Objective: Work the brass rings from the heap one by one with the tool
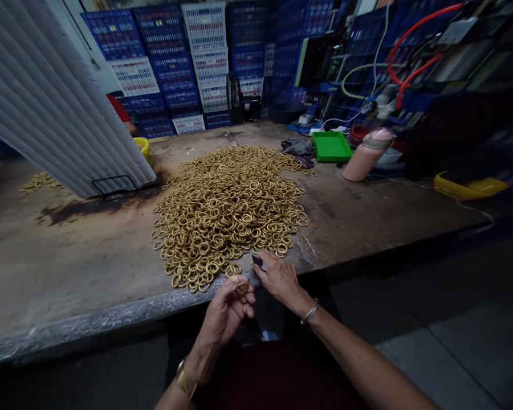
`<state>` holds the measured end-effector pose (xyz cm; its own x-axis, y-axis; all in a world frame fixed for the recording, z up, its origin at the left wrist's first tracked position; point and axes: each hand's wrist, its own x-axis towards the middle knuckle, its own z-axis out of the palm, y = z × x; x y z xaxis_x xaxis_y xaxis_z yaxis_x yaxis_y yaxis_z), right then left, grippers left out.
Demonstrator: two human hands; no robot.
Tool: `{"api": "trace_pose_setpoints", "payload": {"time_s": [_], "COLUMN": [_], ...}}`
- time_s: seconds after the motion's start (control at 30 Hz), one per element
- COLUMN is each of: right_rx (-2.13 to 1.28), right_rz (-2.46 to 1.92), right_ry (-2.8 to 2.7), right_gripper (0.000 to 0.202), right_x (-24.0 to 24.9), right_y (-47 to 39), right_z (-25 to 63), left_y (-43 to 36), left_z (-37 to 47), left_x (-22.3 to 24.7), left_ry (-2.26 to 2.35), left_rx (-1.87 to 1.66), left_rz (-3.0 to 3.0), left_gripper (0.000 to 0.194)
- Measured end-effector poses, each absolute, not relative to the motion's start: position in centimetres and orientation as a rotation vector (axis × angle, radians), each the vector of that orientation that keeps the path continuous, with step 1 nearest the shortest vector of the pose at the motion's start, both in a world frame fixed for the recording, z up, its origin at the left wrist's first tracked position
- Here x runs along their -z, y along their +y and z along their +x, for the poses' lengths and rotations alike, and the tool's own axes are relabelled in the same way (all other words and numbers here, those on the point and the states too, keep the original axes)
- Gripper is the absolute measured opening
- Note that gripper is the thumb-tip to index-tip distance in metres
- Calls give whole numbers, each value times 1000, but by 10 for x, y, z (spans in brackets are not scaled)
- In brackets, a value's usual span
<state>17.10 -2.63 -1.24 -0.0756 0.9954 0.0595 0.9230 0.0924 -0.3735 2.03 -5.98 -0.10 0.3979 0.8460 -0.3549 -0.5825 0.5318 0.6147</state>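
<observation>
A wide heap of brass-coloured rings (231, 205) lies on the worktable (111, 256), reaching close to its front edge. My left hand (233, 304) is palm up at that edge, its fingers curled, with a brass ring (241, 288) held at the thumb and fingertips. To its right, my right hand (277, 276) is palm down just in front of the heap. Its thumb and forefinger pinch a small black object (257, 260), whose kind I cannot make out. The two hands are close together but apart.
A corrugated grey panel (68, 102) leans at the left in a wire stand. Right of the heap are a green tray (331, 146), a pink bottle (367, 155) and a yellow scoop-like container (470, 187). Stacked crates (171, 65) line the back; a person's red sleeve shows behind the panel.
</observation>
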Motion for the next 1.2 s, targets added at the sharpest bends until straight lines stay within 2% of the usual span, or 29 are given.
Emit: {"api": "trace_pose_setpoints", "payload": {"time_s": [0.2,0.6,0.93,1.2], "right_rx": [-346,-300,-319,-345], "right_rz": [-1964,-1976,-1994,-2010], "right_ry": [-2082,-2071,-2072,-2090], "right_gripper": [22,18,19,17], "right_x": [12,16,13,16], "right_y": [-24,-31,-28,-26], "right_z": [169,168,167,167], "left_y": [-57,-53,-54,-53], "left_z": [22,32,33,36], "left_x": [6,9,15,12], "left_ry": [739,1035,1107,1189], "left_rx": [-926,-947,-947,-933], "left_rz": [335,675,762,852], "left_gripper": [25,35,40,51]}}
